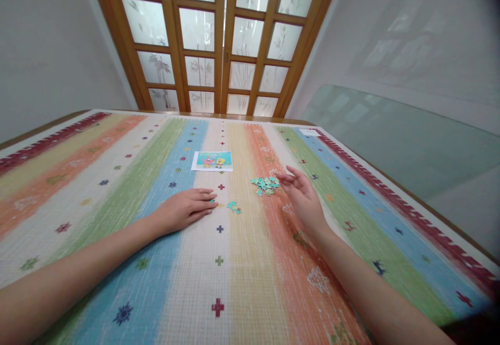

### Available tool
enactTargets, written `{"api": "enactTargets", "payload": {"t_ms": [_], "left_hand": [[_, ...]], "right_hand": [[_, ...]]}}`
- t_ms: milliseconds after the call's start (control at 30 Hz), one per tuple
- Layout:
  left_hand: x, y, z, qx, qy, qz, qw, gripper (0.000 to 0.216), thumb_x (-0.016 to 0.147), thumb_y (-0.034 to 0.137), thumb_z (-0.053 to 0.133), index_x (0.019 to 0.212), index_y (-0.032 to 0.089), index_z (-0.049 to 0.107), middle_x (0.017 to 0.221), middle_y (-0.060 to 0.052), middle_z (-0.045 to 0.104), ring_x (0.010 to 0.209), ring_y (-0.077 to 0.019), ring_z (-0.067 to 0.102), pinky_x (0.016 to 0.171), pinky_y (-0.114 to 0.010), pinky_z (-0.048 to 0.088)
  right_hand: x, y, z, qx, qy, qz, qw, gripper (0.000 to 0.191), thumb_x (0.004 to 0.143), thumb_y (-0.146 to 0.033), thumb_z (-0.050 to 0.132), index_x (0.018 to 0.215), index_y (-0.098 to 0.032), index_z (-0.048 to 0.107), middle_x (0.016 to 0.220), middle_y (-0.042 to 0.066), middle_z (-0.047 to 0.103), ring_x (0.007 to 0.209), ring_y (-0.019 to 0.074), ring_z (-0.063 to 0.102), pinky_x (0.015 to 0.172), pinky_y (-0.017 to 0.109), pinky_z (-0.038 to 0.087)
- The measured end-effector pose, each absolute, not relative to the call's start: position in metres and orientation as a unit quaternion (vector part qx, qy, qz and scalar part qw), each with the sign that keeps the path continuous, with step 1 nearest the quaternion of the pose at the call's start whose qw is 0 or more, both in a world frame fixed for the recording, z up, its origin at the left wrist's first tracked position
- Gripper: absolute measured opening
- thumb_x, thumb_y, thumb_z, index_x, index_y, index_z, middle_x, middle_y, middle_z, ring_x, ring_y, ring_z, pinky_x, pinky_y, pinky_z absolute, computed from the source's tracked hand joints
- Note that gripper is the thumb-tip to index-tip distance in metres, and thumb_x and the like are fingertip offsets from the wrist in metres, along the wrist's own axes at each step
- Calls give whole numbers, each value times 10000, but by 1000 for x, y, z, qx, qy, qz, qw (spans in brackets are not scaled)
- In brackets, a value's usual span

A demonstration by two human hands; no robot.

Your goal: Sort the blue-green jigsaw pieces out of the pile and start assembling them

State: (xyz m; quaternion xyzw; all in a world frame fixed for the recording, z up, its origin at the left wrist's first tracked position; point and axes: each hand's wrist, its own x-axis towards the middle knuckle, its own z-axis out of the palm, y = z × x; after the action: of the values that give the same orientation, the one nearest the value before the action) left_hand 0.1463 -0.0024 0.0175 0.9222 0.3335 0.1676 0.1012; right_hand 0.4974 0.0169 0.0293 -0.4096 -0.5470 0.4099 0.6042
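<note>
Jigsaw pieces [265, 184] lie in a loose teal heap on the orange stripe of the striped cloth [117, 199] that covers the bench [449, 225], just in front of the right hand [302, 194]; a smaller cluster of joined pieces [234, 207] sits apart from the heap, between the two hands; the left hand [186, 209] lies flat, palm down, fingers together and stretched out, its fingertips touching or covering one small piece at the edge of the blue stripe; the right hand is held open and relaxed, fingers slightly curled, its tips just beside the heap and gripping nothing that can be seen. Beyond the pieces rests a reference picture [212, 160] of cartoon figures, flat on the cloth.

The likely trouble is scatter; a sweep of the right wrist through the heap could push pieces across the cloth, and the busy woven pattern would make strays hard to spot; the left palm, if dragged, could carry off the piece under its fingertips or pull the joined cluster apart.

Whether that piece is pinned or merely beside the fingertips cannot be told; the pieces' print is too small to read; a white card [309, 132] at the far corner is indistinct.
</note>
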Motion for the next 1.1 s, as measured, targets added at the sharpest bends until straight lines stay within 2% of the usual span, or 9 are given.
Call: {"api": "enactTargets", "payload": {"t_ms": [200, 367, 467, 533, 633, 733, 933, 1033, 1100], "left_hand": [[122, 3, 25, 929, 327, 161, 67, 353, 1051, 376, 444, 1300, 271, 671, 1354, -46, 664, 1285, -203, 592, 1117, -410, 470], [149, 4, 43, 927, 340, 159, -10, 316, 1034, 337, 445, 1157, 241, 720, 1278, -52, 698, 1207, -248, 602, 1108, -495, 423], [187, -4, 46, 927, 335, 171, -1, 343, 1028, 291, 417, 1276, 235, 647, 1405, -57, 618, 1307, -222, 542, 1179, -467, 353], [216, -10, 40, 916, 370, 154, 9, 436, 1029, 360, 431, 1439, 236, 514, 1521, -77, 508, 1421, -239, 435, 1218, -476, 291], [255, -12, 28, 891, 437, 125, 23, 536, 1007, 457, 454, 1506, 265, 429, 1631, -94, 334, 1506, -315, 297, 1232, -575, 200], [272, -6, 21, 877, 468, 96, 46, 526, 1027, 418, 370, 1513, 227, 431, 1645, -120, 290, 1527, -342, 241, 1219, -637, 154], [231, 1, 24, 876, 473, 94, 18, 476, 1035, 323, 322, 1460, 237, 519, 1544, -41, 484, 1483, -318, 346, 1217, -636, 173], [188, -2, 26, 868, 482, 119, -17, 430, 1021, 284, 359, 1364, 287, 618, 1442, -24, 596, 1447, -307, 411, 1212, -669, 139], [159, -3, 26, 866, 483, 127, -38, 372, 1021, 327, 404, 1258, 313, 691, 1314, -20, 691, 1391, -304, 490, 1215, -680, 107]], "right_hand": [[501, 20, 33, -410, -521, 423, 618, 469, 774, -242, 651, 1238, -246, 583, 1116, 58, 718, 1138, 225, 649, 1108, 483, 420], [505, 24, 29, -440, -481, 431, 624, 510, 683, -196, 610, 1190, -246, 598, 995, 24, 721, 1063, 225, 671, 1072, 477, 449], [504, 27, 24, -454, -465, 432, 625, 507, 652, -199, 587, 1157, -247, 613, 931, 9, 705, 999, 222, 674, 1040, 475, 474], [504, 28, 21, -456, -471, 423, 625, 497, 653, -207, 577, 1146, -249, 619, 906, 4, 695, 977, 222, 672, 1019, 474, 490], [503, 28, 20, -455, -483, 415, 623, 486, 661, -216, 577, 1144, -249, 619, 901, 2, 686, 956, 217, 671, 1008, 469, 499], [504, 27, 22, -453, -488, 403, 628, 486, 668, -216, 578, 1151, -243, 618, 901, -1, 674, 946, 207, 667, 1027, 467, 485], [510, 27, 27, -461, -514, 358, 628, 481, 704, -219, 568, 1183, -233, 601, 918, 8, 653, 983, 213, 652, 1046, 474, 461], [511, 28, 27, -464, -520, 354, 623, 478, 708, -226, 563, 1185, -235, 597, 911, 8, 654, 976, 216, 655, 1041, 478, 464], [511, 29, 24, -463, -526, 355, 619, 472, 712, -236, 565, 1182, -237, 599, 921, 9, 653, 977, 214, 654, 1036, 472, 467]]}}
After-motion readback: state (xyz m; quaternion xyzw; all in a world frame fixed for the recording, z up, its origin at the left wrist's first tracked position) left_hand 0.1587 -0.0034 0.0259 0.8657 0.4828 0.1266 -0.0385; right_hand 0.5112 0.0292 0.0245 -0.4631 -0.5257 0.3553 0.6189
